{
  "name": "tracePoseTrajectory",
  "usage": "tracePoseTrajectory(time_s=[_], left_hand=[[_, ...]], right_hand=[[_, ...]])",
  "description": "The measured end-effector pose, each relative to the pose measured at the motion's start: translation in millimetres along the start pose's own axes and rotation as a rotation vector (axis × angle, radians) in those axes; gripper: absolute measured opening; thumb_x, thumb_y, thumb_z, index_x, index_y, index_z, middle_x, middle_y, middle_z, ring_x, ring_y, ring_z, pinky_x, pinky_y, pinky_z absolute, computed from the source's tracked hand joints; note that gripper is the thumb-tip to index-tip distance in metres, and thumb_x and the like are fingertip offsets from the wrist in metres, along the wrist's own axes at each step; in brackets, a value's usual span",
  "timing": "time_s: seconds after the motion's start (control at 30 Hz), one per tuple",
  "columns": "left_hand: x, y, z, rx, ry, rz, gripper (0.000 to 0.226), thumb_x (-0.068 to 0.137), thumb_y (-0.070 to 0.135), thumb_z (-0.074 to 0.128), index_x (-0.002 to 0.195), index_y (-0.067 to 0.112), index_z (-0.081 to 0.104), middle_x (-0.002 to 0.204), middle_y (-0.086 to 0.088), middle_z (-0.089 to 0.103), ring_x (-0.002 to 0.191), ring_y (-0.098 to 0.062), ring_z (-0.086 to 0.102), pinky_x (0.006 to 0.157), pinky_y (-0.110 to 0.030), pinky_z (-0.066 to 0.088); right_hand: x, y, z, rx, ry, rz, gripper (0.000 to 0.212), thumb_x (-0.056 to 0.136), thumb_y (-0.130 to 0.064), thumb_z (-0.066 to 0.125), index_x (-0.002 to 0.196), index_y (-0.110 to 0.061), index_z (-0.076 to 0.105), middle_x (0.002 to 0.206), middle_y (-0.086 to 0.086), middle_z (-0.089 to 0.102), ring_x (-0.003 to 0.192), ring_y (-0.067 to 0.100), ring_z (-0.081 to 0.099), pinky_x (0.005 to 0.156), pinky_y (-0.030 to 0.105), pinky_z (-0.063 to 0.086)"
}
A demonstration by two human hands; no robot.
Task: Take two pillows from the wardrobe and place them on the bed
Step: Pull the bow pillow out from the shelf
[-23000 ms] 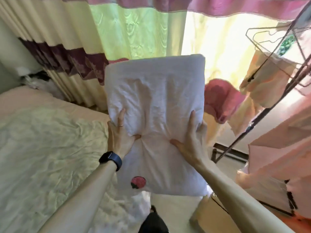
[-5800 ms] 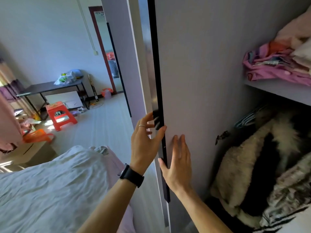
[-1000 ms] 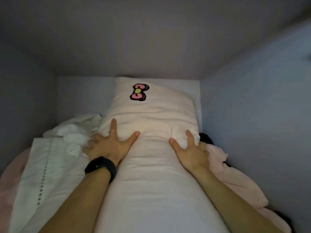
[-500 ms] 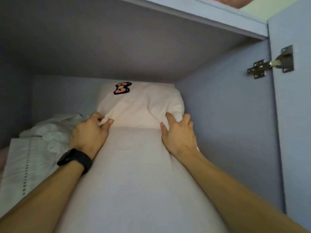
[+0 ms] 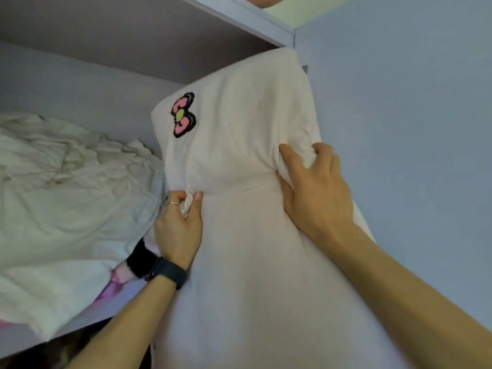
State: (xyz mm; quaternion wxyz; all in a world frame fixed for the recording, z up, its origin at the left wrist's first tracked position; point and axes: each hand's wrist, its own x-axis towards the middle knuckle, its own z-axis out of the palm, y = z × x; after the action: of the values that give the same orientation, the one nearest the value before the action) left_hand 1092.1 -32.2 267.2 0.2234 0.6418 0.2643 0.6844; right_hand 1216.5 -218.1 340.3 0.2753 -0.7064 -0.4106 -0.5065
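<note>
A long pale pink pillow (image 5: 247,123) with a pink-and-black bow patch fills the middle of the view, tilted up out of the wardrobe shelf opening. My left hand (image 5: 179,225), with a ring and a black watch at the wrist, pinches a bunch of its cover at the left edge. On the pillow's right side my right hand (image 5: 311,190) grips the fabric, fingers curled into a fold. The pillow's lower part hangs toward me and hides what is below.
Crumpled white bedding (image 5: 66,187) lies on the wardrobe shelf (image 5: 18,339) to the left, with pink cloth under it. The shelf's top board (image 5: 239,14) is overhead. The pale blue wardrobe door (image 5: 412,115) stands close on the right.
The pillow has come out of the shelf and swung upright toward me. Both hands now bunch its cover more tightly; the view has shifted left and back.
</note>
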Motion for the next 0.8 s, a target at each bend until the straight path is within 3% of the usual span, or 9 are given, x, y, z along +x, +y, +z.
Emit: tracePoseTrajectory(time_s=[0.17,0.3,0.5,0.63,0.8], left_hand=[[-101.7,44.4,49.6,-0.231,-0.125,-0.174,0.020,0.097,0.042,0.054,0.094,0.022,0.054,0.080,0.012,0.063,0.076,-0.015,0.059,0.054,-0.017,0.035],[-175.2,106.1,84.1,-0.407,-0.270,-0.211,0.015,0.098,0.038,0.053,0.096,0.024,0.051,0.077,0.017,0.058,0.076,-0.016,0.058,0.056,-0.017,0.037],[-254.7,220.3,101.9,-0.543,-0.458,0.070,0.013,0.094,0.036,0.062,0.096,0.031,0.050,0.080,0.003,0.067,0.073,-0.027,0.064,0.061,-0.027,0.037],[-296.2,291.3,104.1,-0.683,-0.582,0.266,0.019,0.093,0.045,0.061,0.097,0.030,0.050,0.080,-0.004,0.071,0.072,-0.033,0.065,0.057,-0.038,0.048],[-360.4,357.5,98.0,-0.816,-0.772,0.389,0.027,0.094,0.054,0.053,0.090,0.027,0.049,0.069,-0.005,0.064,0.066,-0.034,0.061,0.055,-0.041,0.048]], right_hand=[[-55.8,56.2,-76.3,-0.170,-0.043,-0.014,0.060,0.078,-0.011,0.070,0.136,-0.023,0.056,0.119,0.024,0.052,0.083,0.038,0.052,0.057,0.038,0.045],[-103.9,112.9,-154.0,-0.294,-0.025,0.068,0.063,0.082,-0.018,0.068,0.142,-0.029,0.050,0.128,0.020,0.044,0.097,0.042,0.053,0.062,0.039,0.048],[-197.6,184.7,-279.9,-0.402,0.081,0.381,0.057,0.094,-0.035,0.063,0.146,-0.039,0.038,0.139,0.014,0.027,0.121,0.042,0.049,0.072,0.045,0.054],[-252.2,201.7,-354.1,-0.490,0.218,0.592,0.056,0.095,-0.034,0.063,0.144,-0.042,0.037,0.140,0.016,0.031,0.117,0.037,0.051,0.077,0.041,0.050],[-319.2,199.1,-430.1,-0.655,0.312,0.765,0.051,0.095,-0.039,0.061,0.143,-0.034,0.044,0.136,0.013,0.034,0.110,0.032,0.052,0.078,0.033,0.046]])
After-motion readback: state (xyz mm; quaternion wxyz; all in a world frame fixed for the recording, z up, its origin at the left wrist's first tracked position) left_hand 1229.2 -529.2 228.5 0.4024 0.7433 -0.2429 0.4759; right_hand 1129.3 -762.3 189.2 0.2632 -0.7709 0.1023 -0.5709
